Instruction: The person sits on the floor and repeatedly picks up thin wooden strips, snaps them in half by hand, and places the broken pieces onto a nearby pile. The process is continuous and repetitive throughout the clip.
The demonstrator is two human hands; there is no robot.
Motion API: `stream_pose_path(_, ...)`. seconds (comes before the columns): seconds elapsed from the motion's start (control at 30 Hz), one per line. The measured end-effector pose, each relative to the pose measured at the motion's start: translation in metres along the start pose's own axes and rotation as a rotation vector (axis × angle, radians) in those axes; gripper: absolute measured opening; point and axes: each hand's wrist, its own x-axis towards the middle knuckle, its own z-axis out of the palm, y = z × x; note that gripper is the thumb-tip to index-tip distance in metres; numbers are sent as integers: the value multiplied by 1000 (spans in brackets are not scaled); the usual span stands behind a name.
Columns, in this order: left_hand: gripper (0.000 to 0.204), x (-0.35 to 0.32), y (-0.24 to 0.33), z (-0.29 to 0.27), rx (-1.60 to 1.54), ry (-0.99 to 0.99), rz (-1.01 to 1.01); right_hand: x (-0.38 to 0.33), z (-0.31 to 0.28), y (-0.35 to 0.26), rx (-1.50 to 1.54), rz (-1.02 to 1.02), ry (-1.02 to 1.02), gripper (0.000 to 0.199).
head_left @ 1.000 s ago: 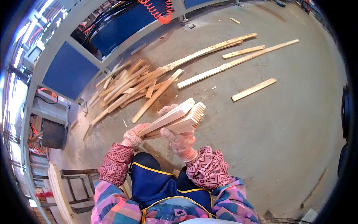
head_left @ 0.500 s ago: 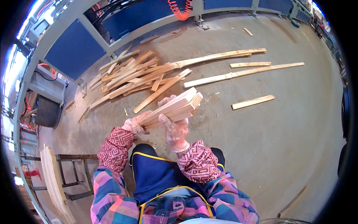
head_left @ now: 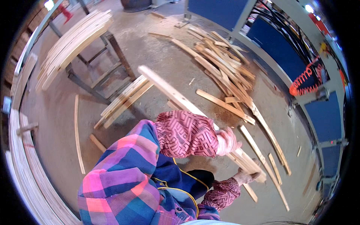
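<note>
Long pale wooden strips point(head_left: 174, 95), bundled together, slant across the middle from the upper left to the lower right. My left hand point(head_left: 227, 141), in a pale knitted glove and patterned pink oversleeve, is closed around the bundle past its middle. At the bundle's lower right end my right hand point(head_left: 248, 174), gloved alike, grips the strips, with its thumb side near their ends. Part of the bundle is hidden behind my left oversleeve. Both hands are slightly blurred.
A stack of strips point(head_left: 75, 45) lies on a dark metal stand point(head_left: 122, 60) at the upper left. Beyond my hands, a loose pile of wood point(head_left: 221, 71) covers the floor. Long boards point(head_left: 32, 168) line the left edge. An orange coiled hose point(head_left: 302, 84) hangs by blue machine panels point(head_left: 277, 47).
My view has turned left, bringing the stand and its stack fully into sight. My hands still hold the strips, whose far end now points toward the stand.
</note>
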Motion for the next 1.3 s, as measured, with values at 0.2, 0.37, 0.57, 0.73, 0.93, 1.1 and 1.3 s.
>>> stream_pose_path(0.2,35,25,34,3,-85,-87,-167,34,-68,47,469,422,-436,54)
stream_pose_path(0.37,33,15,18,-1,-154,-138,-197,2,-68,104,-279,450,199,51)
stream_pose_path(0.57,32,27,-3,-8,-182,-103,-225,27,-112,130,-487,555,326,47)
stream_pose_path(0.73,30,8,-25,-9,-191,-120,-292,-2,-76,128,-525,771,499,46)
stream_pose_path(0.93,28,-32,-75,-46,-152,-155,-438,1,-19,153,-569,830,216,47)
stream_pose_path(1.1,27,-153,-148,-113,-30,-237,-766,17,43,216,-188,1038,-578,28)
stream_pose_path(1.3,45,-319,-218,-209,81,-190,-1329,0,-13,241,-1528,262,-1577,20)
